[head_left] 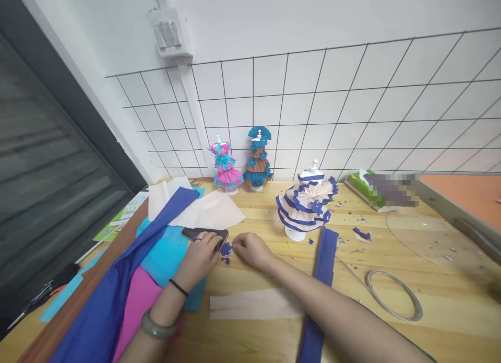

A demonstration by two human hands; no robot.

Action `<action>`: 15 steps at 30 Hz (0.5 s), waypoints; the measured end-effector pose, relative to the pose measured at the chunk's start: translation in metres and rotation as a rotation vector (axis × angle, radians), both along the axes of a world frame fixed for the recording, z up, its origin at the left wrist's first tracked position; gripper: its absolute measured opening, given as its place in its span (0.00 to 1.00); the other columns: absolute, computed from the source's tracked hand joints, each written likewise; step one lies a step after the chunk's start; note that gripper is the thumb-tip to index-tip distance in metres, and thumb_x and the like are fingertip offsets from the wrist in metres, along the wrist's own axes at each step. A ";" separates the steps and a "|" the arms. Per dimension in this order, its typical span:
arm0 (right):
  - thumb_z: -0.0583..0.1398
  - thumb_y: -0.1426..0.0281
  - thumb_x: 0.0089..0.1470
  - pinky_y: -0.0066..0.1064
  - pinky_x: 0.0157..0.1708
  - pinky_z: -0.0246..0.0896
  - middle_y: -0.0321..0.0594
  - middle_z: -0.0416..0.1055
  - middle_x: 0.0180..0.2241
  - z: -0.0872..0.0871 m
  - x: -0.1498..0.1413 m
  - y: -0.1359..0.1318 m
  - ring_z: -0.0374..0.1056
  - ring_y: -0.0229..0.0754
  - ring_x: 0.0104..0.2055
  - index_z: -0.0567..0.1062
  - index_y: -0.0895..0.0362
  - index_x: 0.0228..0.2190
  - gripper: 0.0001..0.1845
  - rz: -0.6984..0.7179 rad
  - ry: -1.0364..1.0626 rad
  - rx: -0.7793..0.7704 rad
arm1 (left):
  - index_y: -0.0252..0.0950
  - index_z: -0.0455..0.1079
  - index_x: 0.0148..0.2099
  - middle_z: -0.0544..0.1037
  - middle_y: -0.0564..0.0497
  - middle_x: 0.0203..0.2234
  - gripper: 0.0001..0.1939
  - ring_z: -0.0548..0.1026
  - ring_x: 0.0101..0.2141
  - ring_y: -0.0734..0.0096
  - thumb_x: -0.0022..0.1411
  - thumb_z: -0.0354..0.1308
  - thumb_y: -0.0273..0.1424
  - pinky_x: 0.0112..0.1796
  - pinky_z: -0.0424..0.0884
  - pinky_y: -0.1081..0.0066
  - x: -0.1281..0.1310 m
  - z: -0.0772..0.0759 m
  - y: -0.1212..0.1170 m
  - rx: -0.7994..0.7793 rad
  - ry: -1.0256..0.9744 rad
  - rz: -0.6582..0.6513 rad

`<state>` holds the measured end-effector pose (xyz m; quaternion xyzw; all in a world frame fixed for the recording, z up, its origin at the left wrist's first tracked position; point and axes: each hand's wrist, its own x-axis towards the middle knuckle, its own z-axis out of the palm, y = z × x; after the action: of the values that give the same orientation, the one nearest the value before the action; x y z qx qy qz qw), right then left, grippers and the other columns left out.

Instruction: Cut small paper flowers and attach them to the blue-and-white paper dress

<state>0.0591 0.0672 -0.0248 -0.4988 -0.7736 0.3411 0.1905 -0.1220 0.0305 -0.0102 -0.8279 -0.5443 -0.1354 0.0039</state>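
My left hand (201, 256) lies over a dark phone (190, 232) on the left part of the table, its bent fingers on the phone's face and edge. Just right of it, my right hand (252, 249) has its fingertips pinched together at the wood. Whatever they hold is hidden. Close to those fingertips are a small blue paper flower (226, 248) and a blue scrap (225, 260). Behind and to the right stands a white mini dress form (294, 233), wearing a cream pleated dress (305, 217) with blue trim and a blue flower.
Two more dressed forms, one pink (229, 176) and one teal and brown (258, 165), stand by the wall. Coloured crepe paper (113, 279) covers the left side. A blue strip (325, 258), a cream strip (250, 304), a tape ring (417, 303) and scissors (37, 300) lie around.
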 end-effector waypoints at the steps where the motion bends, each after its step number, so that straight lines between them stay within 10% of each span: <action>1: 0.54 0.71 0.48 0.24 0.29 0.55 0.39 0.75 0.30 0.000 -0.002 0.001 0.68 0.40 0.32 0.77 0.57 0.29 0.11 -0.001 -0.009 0.000 | 0.37 0.64 0.46 0.71 0.45 0.41 0.16 0.66 0.45 0.60 0.54 0.51 0.23 0.43 0.64 0.61 0.002 0.001 -0.001 0.012 0.028 0.002; 15: 0.55 0.71 0.48 0.24 0.27 0.53 0.39 0.74 0.28 0.005 -0.006 -0.002 0.67 0.38 0.30 0.75 0.56 0.34 0.11 -0.033 -0.085 0.002 | 0.33 0.67 0.41 0.74 0.41 0.40 0.11 0.68 0.46 0.56 0.56 0.49 0.22 0.42 0.67 0.60 0.004 -0.007 -0.003 0.065 0.135 -0.039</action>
<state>0.0535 0.0655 -0.0201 -0.5256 -0.7729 0.3156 0.1634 -0.1175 0.0277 -0.0171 -0.8450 -0.5219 -0.0970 0.0647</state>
